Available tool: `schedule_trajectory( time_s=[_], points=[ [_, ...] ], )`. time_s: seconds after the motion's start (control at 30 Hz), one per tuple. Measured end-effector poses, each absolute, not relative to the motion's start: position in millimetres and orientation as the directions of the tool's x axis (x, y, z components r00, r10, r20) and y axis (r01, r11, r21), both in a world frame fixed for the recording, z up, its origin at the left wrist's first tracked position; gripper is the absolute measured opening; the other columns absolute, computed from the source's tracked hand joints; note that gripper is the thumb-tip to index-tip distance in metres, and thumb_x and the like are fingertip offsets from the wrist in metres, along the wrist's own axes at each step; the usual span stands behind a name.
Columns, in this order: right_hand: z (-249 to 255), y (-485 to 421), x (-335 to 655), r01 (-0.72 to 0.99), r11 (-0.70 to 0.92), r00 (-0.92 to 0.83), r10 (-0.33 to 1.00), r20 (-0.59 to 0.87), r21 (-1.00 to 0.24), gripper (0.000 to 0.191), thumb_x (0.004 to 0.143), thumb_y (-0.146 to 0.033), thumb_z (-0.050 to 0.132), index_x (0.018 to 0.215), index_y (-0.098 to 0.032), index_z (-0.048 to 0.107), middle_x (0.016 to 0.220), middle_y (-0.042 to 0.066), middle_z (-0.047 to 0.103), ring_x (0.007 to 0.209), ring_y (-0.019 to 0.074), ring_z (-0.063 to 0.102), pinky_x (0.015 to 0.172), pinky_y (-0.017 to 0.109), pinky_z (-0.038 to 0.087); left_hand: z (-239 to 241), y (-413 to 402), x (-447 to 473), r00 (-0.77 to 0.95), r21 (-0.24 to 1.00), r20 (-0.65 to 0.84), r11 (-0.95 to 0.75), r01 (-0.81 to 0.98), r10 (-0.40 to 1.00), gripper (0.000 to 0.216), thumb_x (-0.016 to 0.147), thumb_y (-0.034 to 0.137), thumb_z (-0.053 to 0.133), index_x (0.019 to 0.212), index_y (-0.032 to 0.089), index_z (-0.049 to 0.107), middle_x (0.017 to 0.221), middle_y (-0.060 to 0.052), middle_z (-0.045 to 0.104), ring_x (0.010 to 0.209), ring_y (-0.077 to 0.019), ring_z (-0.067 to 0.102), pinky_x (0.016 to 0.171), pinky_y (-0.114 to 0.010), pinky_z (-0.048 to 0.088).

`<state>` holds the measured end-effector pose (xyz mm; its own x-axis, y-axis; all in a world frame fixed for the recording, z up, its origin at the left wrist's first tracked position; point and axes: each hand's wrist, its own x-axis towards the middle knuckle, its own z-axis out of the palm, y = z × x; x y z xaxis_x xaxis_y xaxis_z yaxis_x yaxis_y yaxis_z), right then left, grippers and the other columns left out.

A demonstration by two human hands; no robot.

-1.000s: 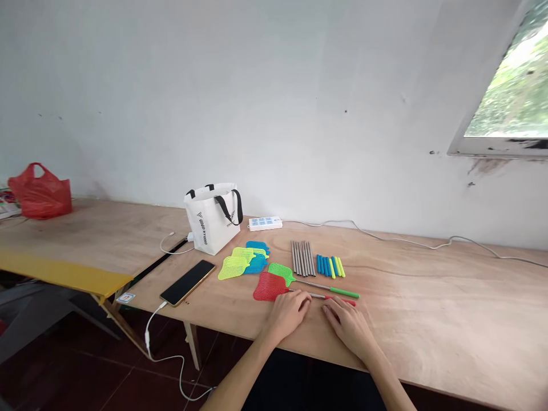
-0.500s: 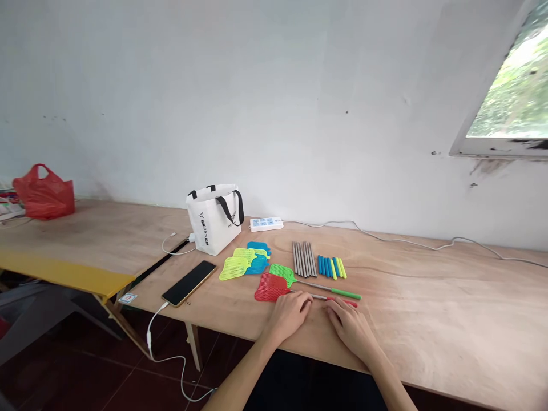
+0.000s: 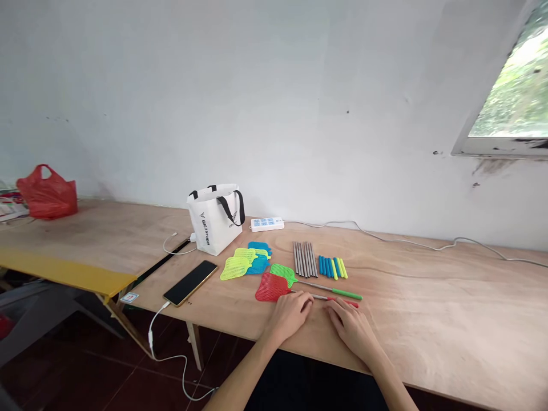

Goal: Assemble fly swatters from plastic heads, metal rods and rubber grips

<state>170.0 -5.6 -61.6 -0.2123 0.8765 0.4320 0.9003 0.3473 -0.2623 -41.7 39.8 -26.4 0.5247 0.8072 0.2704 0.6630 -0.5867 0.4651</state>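
Observation:
Both hands rest on the table's front part, with nothing held in either. My left hand [image 3: 293, 313] is open, fingers loosely bent and lying by the shaft of a red fly swatter [image 3: 272, 287]. Beside that swatter's red handle lies my right hand [image 3: 347, 325], open, its fingertips close to it; whether they touch is unclear. Behind is a green fly swatter [image 3: 347, 294], whole like the red one. Farther back lie loose yellow swatter heads [image 3: 234, 268], blue swatter heads [image 3: 257, 265], a row of metal tubes [image 3: 305, 260] and several blue and yellow handles [image 3: 329, 266].
A phone [image 3: 190, 282] on a white cable lies left, near the front edge. Behind it stand a white bag [image 3: 216, 222] and a power strip [image 3: 266, 224], whose cord runs along the wall. A red plastic bag [image 3: 47, 194] sits on the adjoining table [image 3: 115, 228].
The view has shifted very slightly. My hands and the objects on the table stay in place.

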Motion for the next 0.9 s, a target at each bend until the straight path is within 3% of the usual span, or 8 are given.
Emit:
schedule_trajectory(
  time_s=[0.9],
  points=[
    [-59.4,-6.6,169.8,0.896,0.337,-0.207,0.893,0.400,-0.289,0.036,0.106,-0.029,0.030,0.106,-0.025,0.065,0.101,0.005,0.071,0.088,0.0211,0.069,0.074,0.032,0.051,-23.4,38.8,-41.8,0.532,0.466,0.255,-0.585,0.664,0.808,0.020,0.101,0.024,0.050,0.105,0.027,0.069,0.105,-0.001,0.075,0.093,-0.0200,0.070,0.078,-0.028,0.048]
  ],
)
